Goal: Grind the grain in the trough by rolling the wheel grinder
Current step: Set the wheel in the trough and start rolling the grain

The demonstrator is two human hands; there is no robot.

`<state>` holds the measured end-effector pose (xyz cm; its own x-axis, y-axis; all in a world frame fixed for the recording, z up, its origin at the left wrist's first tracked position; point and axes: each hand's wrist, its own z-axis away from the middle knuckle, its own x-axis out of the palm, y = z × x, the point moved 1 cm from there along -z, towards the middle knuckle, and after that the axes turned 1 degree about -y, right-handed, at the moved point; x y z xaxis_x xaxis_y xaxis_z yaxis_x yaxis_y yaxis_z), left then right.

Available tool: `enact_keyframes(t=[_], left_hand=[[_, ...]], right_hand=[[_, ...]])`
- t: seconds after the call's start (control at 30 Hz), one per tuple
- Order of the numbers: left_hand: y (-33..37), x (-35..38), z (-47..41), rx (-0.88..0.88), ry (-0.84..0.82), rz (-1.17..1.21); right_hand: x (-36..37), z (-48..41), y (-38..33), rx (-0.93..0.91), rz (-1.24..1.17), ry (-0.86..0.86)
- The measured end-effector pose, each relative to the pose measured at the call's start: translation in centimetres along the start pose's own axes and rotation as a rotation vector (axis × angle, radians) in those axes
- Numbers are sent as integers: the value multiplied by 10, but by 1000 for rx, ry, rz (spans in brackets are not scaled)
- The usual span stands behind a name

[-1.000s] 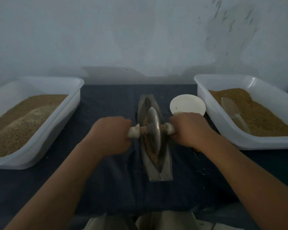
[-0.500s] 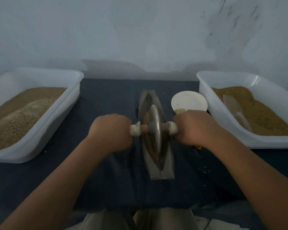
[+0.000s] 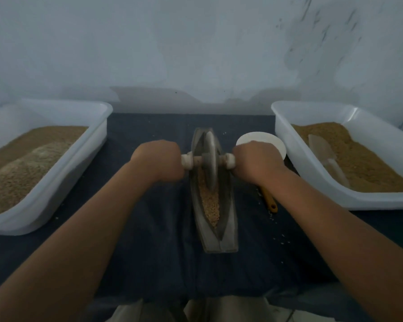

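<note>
2 hands grip the wheel grinder (image 3: 210, 156) by its axle. The left hand (image 3: 157, 159) has its fingers clamped round the left handle and the right hand (image 3: 257, 159) has its fingers clamped round the right handle. The pale inner ends of both handles show beside the disc. The disc stands upright on its edge in the groove of the trough (image 3: 229, 228), in the far half of it. The trough is long and boat-shaped, lying lengthwise away from the person on a dark blue surface (image 3: 149, 228). Crushed grain (image 3: 211, 203) fills the groove on the near side of the disc and reaches toward the near tip. 1 white tub (image 3: 79, 168) of brown material sits well to the left. 1 more, the right tub (image 3: 289, 135), holds brown material with a pale scoop (image 3: 323, 152) lying on it. A white round dish (image 3: 265, 137) lies just beyond the right hand. A yellow-handled tool (image 3: 269, 201) pokes out from under the right wrist.
</note>
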<state>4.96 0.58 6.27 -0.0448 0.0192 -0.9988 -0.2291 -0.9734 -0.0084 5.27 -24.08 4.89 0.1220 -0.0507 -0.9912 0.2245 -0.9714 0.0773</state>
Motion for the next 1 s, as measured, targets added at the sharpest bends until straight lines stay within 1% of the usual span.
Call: enact_keyframes(t=[0.1,0.2,0.27,0.33,0.43,0.5,0.57,0.63,0.73,0.8,0.9,1.0], left_hand=[[-3,20,40,71,30,-5],[-5,35,65,81,40,-4],[-5,34,57,46,31,-4],[-4,26,32,5,19,15],[-2,4,-10,-46,78,-23],[0,-6,-22,-37,101,-51],[3,-8,-17,-11,77,-47],[3,0,4,23,61,-35],[1,18,46,101,74,-69],[0,25,66,130,89,-98],[0,25,59,85,73,-70],[-1,16,24,21,59,1]], right_hand=[[-4,51,3,-98,-12,16],[-14,71,7,-195,-53,-75],[-16,57,3,-165,-12,-98],[-14,28,-1,-79,28,-57],[-14,-13,-4,35,12,-18],[-12,-23,-3,67,-5,-11],[-9,-15,-1,66,-6,0],[-7,10,1,16,-22,4],[-11,56,9,-69,-53,-121],[-15,75,12,-88,-49,-144],[-15,64,8,-32,12,-139],[-12,19,2,33,63,-72]])
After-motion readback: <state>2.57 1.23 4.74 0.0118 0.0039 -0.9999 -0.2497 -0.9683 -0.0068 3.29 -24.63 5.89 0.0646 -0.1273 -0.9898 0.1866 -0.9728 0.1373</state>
